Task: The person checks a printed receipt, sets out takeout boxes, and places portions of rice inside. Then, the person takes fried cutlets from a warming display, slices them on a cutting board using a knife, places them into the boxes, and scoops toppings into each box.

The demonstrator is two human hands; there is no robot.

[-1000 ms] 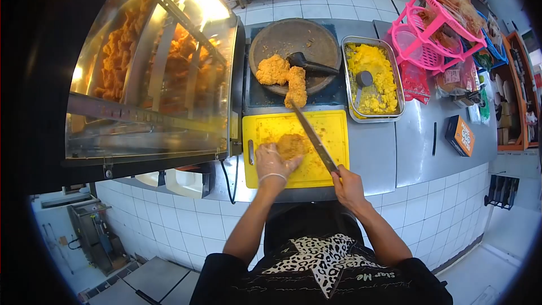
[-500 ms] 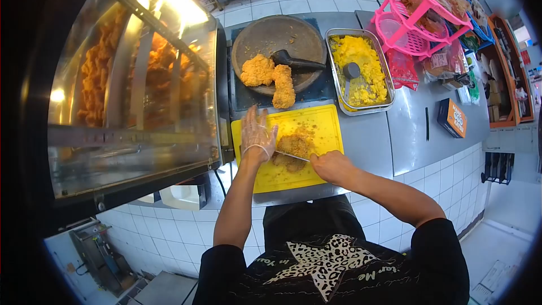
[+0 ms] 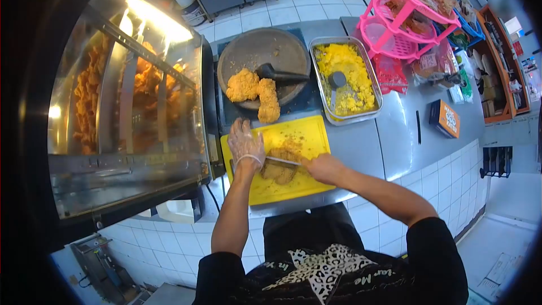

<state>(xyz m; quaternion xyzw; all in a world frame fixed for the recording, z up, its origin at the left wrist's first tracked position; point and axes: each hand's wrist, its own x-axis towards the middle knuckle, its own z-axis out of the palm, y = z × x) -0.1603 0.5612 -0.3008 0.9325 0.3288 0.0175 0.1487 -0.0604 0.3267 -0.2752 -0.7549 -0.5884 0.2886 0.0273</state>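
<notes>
A yellow cutting board (image 3: 305, 130) lies at the counter's front edge. Brown breaded food (image 3: 278, 173) and crumbs are on it. My right hand (image 3: 323, 168) is closed round the handle of a knife (image 3: 284, 161), whose blade lies across the food. My left hand (image 3: 246, 142), in a clear glove, is spread by the blade's far end at the board's left side; its palm is hidden. Behind the board, two pieces of fried chicken (image 3: 243, 86) rest on the near left of a round stone mortar (image 3: 237, 51), beside a dark pestle (image 3: 288, 75).
A glass display case (image 3: 141, 164) with fried food stands close on the left. Right of the mortar is a metal tray (image 3: 354, 117) of yellow food with a scoop (image 3: 337, 81). Farther right are a pink tiered rack (image 3: 403, 45) and an orange-and-black box (image 3: 445, 118).
The knife has come down from above the board onto the food. My left hand has left the food and spread out by the blade's end. The camera view has shifted.
</notes>
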